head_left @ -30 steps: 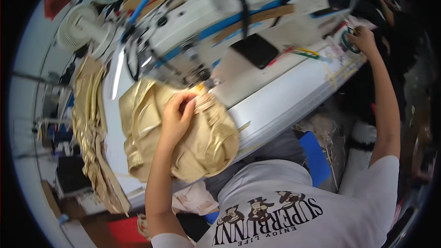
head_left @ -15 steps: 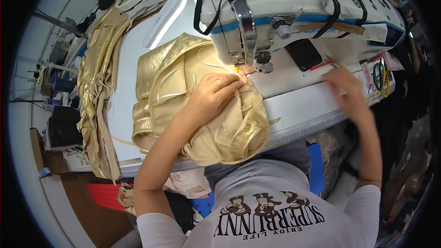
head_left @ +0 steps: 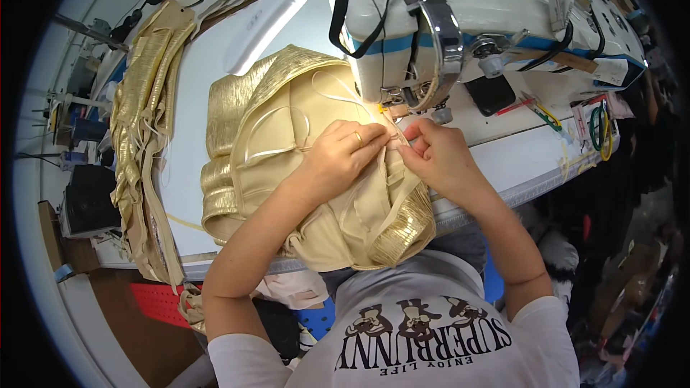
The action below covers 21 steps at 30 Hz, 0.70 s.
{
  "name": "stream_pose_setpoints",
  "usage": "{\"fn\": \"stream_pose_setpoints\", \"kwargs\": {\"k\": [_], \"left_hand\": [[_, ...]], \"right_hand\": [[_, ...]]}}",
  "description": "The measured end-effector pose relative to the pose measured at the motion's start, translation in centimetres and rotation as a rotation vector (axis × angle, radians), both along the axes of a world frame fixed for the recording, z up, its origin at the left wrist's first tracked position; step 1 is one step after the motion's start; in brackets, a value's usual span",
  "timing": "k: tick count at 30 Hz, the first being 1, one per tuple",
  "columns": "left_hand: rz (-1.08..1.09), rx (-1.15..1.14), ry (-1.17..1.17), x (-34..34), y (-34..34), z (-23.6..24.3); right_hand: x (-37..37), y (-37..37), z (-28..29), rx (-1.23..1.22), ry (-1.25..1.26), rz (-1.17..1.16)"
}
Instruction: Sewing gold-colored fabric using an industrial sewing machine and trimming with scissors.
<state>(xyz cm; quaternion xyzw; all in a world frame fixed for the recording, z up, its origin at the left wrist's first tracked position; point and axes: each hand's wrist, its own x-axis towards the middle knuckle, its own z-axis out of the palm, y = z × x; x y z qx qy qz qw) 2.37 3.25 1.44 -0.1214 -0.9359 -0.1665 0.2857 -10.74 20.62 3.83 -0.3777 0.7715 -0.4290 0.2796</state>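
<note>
A gold metallic garment [head_left: 237, 108] with beige lining lies bunched on the white table, its near part hanging over the front edge. Thin pale straps loop across the lining. My left hand [head_left: 343, 154], a ring on one finger, presses the fabric with its fingers together just in front of the needle area of a white sewing machine [head_left: 392, 65]. Close against it, my right hand [head_left: 442, 162] pinches the garment's edge between thumb and forefinger. The machine's light falls on this spot. The fabric under my fingertips is partly hidden.
More gold garments [head_left: 147, 122] hang over the table's left side. A white lamp bar [head_left: 277, 21] angles above the cloth. Right of the machine head lie a black phone [head_left: 490, 93], tweezers and snips [head_left: 543, 111], and scissors [head_left: 604, 126]. A ruler strip [head_left: 503, 194] edges the table.
My right hand has come in from beside the tools at right to the fabric by the needle and now pinches it. My left hand has stayed nearly in place on the cloth.
</note>
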Motion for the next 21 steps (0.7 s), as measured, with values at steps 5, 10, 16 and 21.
{"fn": "stream_pose_setpoints", "kwargs": {"k": [5,10,16,21], "left_hand": [[-0.016,0.032,-0.022,0.1,-0.2,-0.2],[-0.013,-0.054,-0.052,0.2,0.0,0.2],[-0.016,-0.068,-0.064,0.2,0.1,0.5],[-0.028,-0.093,-0.051,-0.1,0.2,0.2]], "right_hand": [[-0.1,0.1,-0.9,-0.003,-0.002,-0.011],[0.6,0.4,-1.5,-0.044,-0.128,-0.144],[1.2,0.6,-0.6,0.018,-0.143,-0.137],[1.7,1.1,-2.4,-0.111,-0.276,-0.168]]}}
